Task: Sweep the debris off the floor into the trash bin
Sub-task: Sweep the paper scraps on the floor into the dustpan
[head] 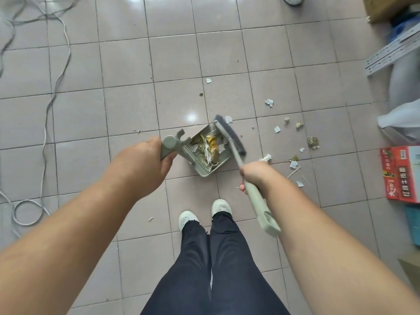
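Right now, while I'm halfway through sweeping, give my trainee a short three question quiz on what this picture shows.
1. True or false: the dustpan already holds some wrappers and paper scraps.
2. Which hand grips the broom handle? A. left hand B. right hand C. both hands
3. Fill in the missing word: most of the loose debris on the tiled floor lies on the person's ______ side of the dustpan.

Key
1. True: yellow wrappers and white scraps lie inside the pan.
2. B: the right hand holds the broom, while the left hand holds the dustpan's handle.
3. Right: the scraps spread toward the red carton.
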A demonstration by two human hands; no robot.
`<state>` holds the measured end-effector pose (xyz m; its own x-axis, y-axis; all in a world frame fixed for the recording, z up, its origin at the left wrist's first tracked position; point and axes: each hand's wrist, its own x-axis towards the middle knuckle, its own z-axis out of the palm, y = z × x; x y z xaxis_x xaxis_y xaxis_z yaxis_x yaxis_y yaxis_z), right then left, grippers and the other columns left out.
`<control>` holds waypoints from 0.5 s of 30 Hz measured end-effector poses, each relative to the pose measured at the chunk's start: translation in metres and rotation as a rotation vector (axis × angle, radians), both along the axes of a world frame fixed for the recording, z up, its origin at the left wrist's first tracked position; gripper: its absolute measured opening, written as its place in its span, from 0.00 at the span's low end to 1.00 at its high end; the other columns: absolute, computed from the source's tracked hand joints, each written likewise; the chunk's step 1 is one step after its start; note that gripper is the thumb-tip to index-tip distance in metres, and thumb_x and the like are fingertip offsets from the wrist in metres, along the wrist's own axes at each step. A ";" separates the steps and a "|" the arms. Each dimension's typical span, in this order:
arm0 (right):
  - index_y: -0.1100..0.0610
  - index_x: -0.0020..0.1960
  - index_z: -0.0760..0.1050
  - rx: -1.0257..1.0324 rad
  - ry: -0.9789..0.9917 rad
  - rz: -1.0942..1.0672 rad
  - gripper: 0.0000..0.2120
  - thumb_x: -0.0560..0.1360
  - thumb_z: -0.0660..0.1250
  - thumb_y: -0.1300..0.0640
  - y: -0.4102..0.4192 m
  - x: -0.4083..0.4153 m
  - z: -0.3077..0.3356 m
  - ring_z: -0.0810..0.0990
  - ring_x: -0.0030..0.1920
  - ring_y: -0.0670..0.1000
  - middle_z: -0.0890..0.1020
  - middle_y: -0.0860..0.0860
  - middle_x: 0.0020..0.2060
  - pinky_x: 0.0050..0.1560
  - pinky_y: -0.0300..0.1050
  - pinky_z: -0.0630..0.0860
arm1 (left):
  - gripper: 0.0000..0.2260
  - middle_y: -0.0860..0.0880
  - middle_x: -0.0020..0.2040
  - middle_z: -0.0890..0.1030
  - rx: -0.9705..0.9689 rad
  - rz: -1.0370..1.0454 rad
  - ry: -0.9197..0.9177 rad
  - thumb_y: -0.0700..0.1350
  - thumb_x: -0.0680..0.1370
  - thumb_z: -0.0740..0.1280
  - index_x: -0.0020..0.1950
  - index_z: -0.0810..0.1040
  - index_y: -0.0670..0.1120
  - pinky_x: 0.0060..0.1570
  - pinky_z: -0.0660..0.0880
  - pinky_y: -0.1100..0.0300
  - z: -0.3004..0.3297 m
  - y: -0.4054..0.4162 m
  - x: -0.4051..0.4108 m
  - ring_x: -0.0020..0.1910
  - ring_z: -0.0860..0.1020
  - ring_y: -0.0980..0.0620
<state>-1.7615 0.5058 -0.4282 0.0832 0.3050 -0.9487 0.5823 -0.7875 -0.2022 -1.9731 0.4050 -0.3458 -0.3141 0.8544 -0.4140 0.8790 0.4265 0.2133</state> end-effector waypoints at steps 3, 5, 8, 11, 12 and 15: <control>0.64 0.42 0.68 -0.040 0.057 0.007 0.06 0.78 0.56 0.65 -0.006 0.014 0.023 0.69 0.13 0.47 0.70 0.57 0.30 0.17 0.30 0.67 | 0.15 0.45 0.41 0.74 0.002 0.005 0.003 0.56 0.78 0.54 0.45 0.66 0.44 0.36 0.65 0.55 -0.001 0.000 -0.001 0.37 0.68 0.44; 0.63 0.39 0.68 -0.003 0.057 -0.012 0.09 0.78 0.57 0.64 0.001 0.026 0.039 0.68 0.12 0.46 0.71 0.57 0.30 0.16 0.30 0.67 | 0.15 0.43 0.41 0.76 0.013 0.011 0.003 0.56 0.78 0.54 0.45 0.66 0.43 0.36 0.66 0.54 -0.002 -0.001 -0.003 0.37 0.69 0.43; 0.64 0.40 0.70 0.071 0.021 0.002 0.08 0.77 0.58 0.64 0.015 0.043 0.058 0.69 0.12 0.45 0.72 0.57 0.29 0.16 0.30 0.67 | 0.15 0.43 0.39 0.74 0.019 0.013 -0.008 0.55 0.78 0.55 0.43 0.65 0.44 0.35 0.65 0.54 -0.001 -0.003 -0.002 0.36 0.69 0.43; 0.64 0.42 0.70 0.133 -0.005 0.004 0.07 0.77 0.57 0.64 0.029 0.050 0.056 0.69 0.12 0.46 0.72 0.57 0.29 0.16 0.30 0.67 | 0.15 0.46 0.36 0.70 0.014 0.010 0.008 0.55 0.78 0.55 0.43 0.64 0.44 0.35 0.64 0.55 0.000 -0.003 -0.001 0.36 0.68 0.43; 0.64 0.44 0.70 0.149 -0.014 0.007 0.06 0.77 0.57 0.64 0.033 0.048 0.049 0.69 0.12 0.46 0.72 0.57 0.30 0.16 0.31 0.67 | 0.15 0.46 0.36 0.70 0.011 0.012 0.009 0.55 0.78 0.55 0.43 0.63 0.44 0.35 0.64 0.55 0.001 -0.004 -0.001 0.36 0.68 0.43; 0.65 0.51 0.70 0.185 -0.029 0.006 0.06 0.77 0.56 0.66 0.046 0.031 0.017 0.69 0.11 0.48 0.71 0.58 0.29 0.16 0.33 0.69 | 0.14 0.47 0.37 0.70 0.019 0.014 0.002 0.54 0.78 0.56 0.43 0.64 0.44 0.35 0.64 0.55 0.000 -0.004 -0.001 0.36 0.68 0.44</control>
<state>-1.7303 0.5519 -0.4115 0.1078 0.4742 -0.8738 0.5944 -0.7353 -0.3257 -1.9738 0.4007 -0.3454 -0.3266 0.8575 -0.3976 0.8734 0.4346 0.2198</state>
